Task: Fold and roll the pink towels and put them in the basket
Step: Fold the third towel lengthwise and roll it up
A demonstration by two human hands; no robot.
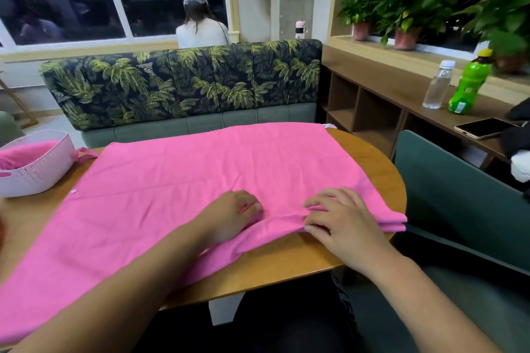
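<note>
Now a pink towel [200,180] lies spread wide over the round wooden desk [286,264], its left end hanging past the near edge. Along the near right side the fabric is turned over into a low fold. The left hand [232,215] rests on the towel near the middle of that fold, fingers curled in with pink fabric caught between them. The right hand [338,223] is just beside it to the right, thumb and fingertips pinching the folded edge close to the towel's near right corner, where layered edges show.

At the desk's far left stands the pale basket [43,172], touching the towel's far left corner, with pink fabric [25,152] already inside it.

Behind the desk is a sofa [183,86] with a palm-leaf print, and a person [200,28] sits beyond it, back to the camera. On the shelf [401,94] at right stand a clear bottle [437,86] and a green bottle [469,86], with a phone [484,127] nearby and potted plants [407,11] on the sill above.
</note>
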